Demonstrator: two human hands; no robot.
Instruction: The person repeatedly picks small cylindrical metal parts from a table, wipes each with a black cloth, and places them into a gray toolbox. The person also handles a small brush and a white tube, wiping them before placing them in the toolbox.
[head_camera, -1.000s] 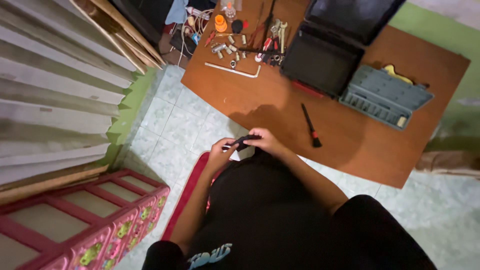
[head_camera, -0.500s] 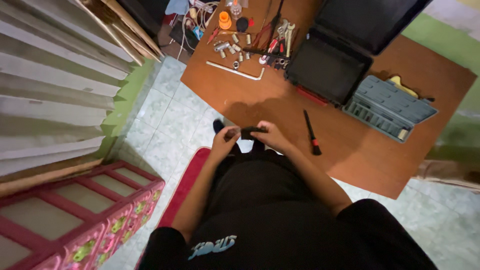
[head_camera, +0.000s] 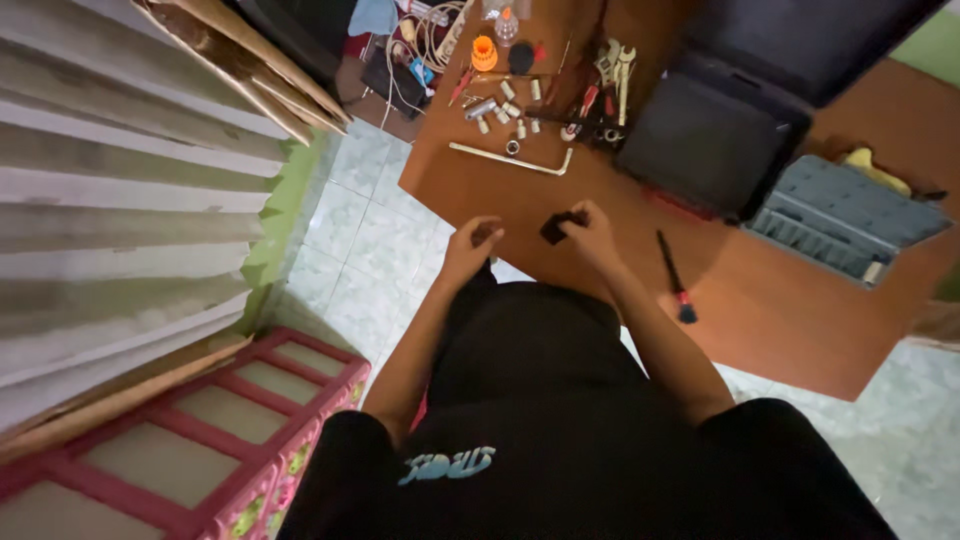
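My right hand (head_camera: 590, 234) grips a small black object (head_camera: 556, 226) just above the near edge of the brown wooden table (head_camera: 780, 310). My left hand (head_camera: 470, 246) hovers a little to the left of it, fingers curled, with nothing visible in it. Both forearms reach out from my black shirt. A small black brush (head_camera: 674, 276) lies on the table right of my right hand.
Farther on the table lie an L-shaped metal wrench (head_camera: 510, 160), several small sockets (head_camera: 500, 108), pliers and wrenches (head_camera: 606, 80), an open black case (head_camera: 720, 140) and a grey tool tray (head_camera: 840, 220). A pink plastic drawer unit (head_camera: 200, 450) stands at lower left on the tiled floor.
My hands have separated: the left one let go of the black object and moved left, while the right keeps it. The view has shifted toward the table.
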